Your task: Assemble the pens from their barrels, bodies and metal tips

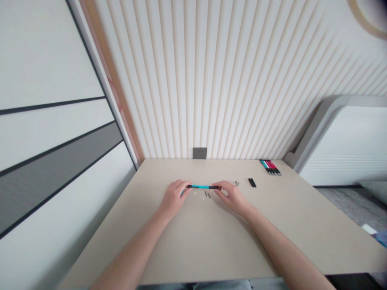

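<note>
A pen with a blue barrel and black ends [200, 187] is held level above the table, running from one hand to the other. My left hand [176, 193] pinches its left end between thumb and fingers. A small bit of blue shows below the left fingertips; what it belongs to, I cannot make out. The pen's right end is closed in the fingers of my right hand [231, 195]. Just beneath the pen lie two small dark grey pieces [207, 195] and some tiny whitish pieces [203, 198]. Both tips of the pen are partly hidden by fingers.
Several small grey parts [236, 183] lie beyond my right hand, with short black parts [252, 183] to their right. A row of pens in blue, white and red [271, 167] rests at the back right of the beige table [193, 241]. A wall socket [200, 153] sits behind.
</note>
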Demonstrator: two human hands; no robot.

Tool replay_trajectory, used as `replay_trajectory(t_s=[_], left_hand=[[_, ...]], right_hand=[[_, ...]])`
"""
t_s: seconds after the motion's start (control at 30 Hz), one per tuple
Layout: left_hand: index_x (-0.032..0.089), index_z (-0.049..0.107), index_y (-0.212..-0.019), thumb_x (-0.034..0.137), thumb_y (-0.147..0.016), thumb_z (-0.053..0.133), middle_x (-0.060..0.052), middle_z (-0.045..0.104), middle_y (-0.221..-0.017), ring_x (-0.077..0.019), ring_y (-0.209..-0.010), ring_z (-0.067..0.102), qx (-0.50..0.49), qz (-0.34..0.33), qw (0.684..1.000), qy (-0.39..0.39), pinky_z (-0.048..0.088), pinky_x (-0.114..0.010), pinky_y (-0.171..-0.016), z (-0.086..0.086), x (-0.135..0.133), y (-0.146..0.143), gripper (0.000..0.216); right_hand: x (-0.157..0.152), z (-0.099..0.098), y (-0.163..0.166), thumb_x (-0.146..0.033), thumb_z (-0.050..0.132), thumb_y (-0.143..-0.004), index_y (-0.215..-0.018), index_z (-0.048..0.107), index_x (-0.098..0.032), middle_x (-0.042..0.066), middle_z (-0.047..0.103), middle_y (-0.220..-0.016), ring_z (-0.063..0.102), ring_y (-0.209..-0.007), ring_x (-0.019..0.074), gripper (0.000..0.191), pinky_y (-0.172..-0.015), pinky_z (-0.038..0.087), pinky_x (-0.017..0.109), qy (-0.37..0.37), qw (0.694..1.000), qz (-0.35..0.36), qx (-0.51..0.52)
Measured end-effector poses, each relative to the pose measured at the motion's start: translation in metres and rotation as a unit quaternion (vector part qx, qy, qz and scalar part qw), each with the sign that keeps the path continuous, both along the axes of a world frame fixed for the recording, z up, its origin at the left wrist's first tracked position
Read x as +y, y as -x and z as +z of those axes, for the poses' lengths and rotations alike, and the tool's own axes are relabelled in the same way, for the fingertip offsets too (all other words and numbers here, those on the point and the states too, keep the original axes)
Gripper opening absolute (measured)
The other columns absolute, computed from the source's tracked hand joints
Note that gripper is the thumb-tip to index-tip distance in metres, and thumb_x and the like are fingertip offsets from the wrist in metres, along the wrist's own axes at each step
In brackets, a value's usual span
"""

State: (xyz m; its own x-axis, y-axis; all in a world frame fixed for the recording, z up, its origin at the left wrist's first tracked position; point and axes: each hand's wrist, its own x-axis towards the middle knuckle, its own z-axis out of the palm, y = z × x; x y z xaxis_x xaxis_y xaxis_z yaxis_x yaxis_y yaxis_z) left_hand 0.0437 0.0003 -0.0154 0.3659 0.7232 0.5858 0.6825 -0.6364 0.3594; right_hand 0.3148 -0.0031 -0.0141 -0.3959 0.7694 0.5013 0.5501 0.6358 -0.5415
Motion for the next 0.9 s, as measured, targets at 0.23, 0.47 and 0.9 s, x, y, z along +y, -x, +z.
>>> replay_trajectory(t_s=[0.23,0.47,0.9], left_hand=[[0.021,0.061,-0.097,0.024,-0.095,0.054,-0.003,0.067,-0.090,-0.0190,-0.086,0.061,0.004,-0.015,1.000,-0.002,0.046,-0.033,-0.078,-0.0010,0.0000,0.0000,0.008],[0.021,0.063,-0.093,0.027,-0.095,0.056,-0.002,0.067,-0.085,-0.0191,-0.083,0.060,0.043,-0.036,0.998,-0.004,0.043,-0.033,-0.075,0.0025,-0.0002,0.0000,0.009],[0.022,0.061,-0.104,0.022,-0.092,0.058,-0.005,0.068,-0.098,-0.0206,-0.092,0.063,-0.002,-0.003,1.000,-0.009,0.048,-0.035,-0.082,0.0011,-0.0008,-0.0014,0.012]], right_hand=[[-0.0021,0.0024,0.0020,-0.031,0.050,-0.097,-0.105,0.067,-0.021,0.006,0.070,-0.089,0.063,-0.081,0.0182,0.022,-0.076,0.048,0.031,0.008,1.000,0.007,-0.024],[-0.0008,0.0014,0.0000,-0.033,0.044,-0.099,-0.099,0.067,-0.019,0.007,0.069,-0.084,0.062,-0.079,0.0197,0.027,-0.076,0.045,0.033,-0.013,0.993,-0.014,-0.115],[-0.0035,0.0061,0.0034,-0.032,0.046,-0.098,-0.107,0.066,-0.021,0.007,0.070,-0.092,0.064,-0.084,0.0195,0.024,-0.080,0.048,0.033,-0.001,0.998,-0.018,-0.058]])
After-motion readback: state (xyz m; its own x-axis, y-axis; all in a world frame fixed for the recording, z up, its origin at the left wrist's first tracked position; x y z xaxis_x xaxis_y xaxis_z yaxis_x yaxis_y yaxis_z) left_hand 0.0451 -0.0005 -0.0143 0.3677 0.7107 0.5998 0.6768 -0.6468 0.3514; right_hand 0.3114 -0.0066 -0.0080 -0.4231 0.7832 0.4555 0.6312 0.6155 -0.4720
